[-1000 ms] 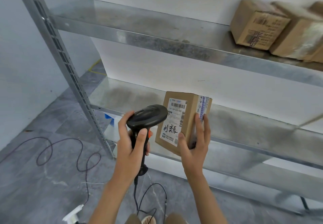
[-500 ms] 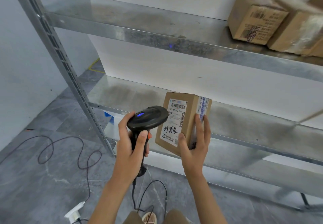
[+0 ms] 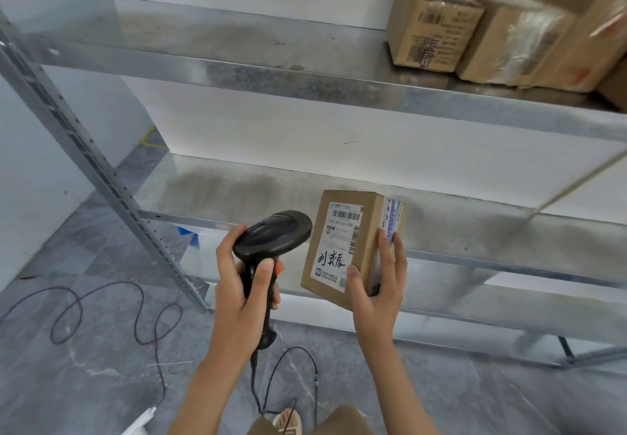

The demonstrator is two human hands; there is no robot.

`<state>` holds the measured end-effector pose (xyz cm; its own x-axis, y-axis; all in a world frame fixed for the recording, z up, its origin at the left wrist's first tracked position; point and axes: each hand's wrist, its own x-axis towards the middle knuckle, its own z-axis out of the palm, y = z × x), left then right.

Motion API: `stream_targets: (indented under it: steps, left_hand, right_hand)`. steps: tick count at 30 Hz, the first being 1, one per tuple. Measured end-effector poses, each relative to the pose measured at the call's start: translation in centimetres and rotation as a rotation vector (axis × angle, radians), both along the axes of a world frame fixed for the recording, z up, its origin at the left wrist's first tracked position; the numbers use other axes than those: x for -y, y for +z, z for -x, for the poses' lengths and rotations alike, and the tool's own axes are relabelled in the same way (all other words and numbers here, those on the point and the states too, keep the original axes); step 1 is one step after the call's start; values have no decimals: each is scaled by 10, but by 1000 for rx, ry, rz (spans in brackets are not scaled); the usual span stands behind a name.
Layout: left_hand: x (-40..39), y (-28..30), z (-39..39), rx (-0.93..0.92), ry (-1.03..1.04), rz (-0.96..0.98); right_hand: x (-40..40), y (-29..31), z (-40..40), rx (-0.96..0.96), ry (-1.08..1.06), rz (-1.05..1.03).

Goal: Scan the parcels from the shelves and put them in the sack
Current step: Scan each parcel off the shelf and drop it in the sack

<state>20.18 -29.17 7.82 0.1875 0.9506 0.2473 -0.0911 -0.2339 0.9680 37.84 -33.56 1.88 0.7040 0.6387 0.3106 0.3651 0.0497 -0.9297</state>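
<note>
My right hand (image 3: 378,294) grips a small cardboard parcel (image 3: 336,231) by its lower right corner, holding it upright in front of the lower shelf with the white barcode label facing me. My left hand (image 3: 239,294) holds a black handheld scanner (image 3: 273,236) by its handle, its head just left of the parcel's label. On the upper shelf at the right stand three more cardboard parcels (image 3: 436,29), partly blurred. The sack is out of view.
A galvanized metal rack with an upper shelf (image 3: 237,73) and a lower shelf (image 3: 475,227) stands against a white wall; its slotted upright (image 3: 101,177) slants at the left. A dark cable (image 3: 101,312) loops on the grey floor, and the scanner cord (image 3: 271,390) hangs between my arms.
The blue light on the scanner's head, lit half a second ago, is off now. The parcel and both hands sit slightly lower and further right in the view.
</note>
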Motion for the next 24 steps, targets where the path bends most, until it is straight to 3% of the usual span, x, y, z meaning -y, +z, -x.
stream_targets:
  steps: [9, 17, 24]
  left_hand:
    - [44, 11, -104, -37, -233, -38]
    - [159, 14, -247, -158, -654, -117]
    - [269, 32, -385, -148, -955, -212]
  right_hand:
    - [97, 9, -82, -45, -228, -15]
    - [273, 13, -174, -156, -565, -35]
    - [423, 28, -240, -169, -884, -73]
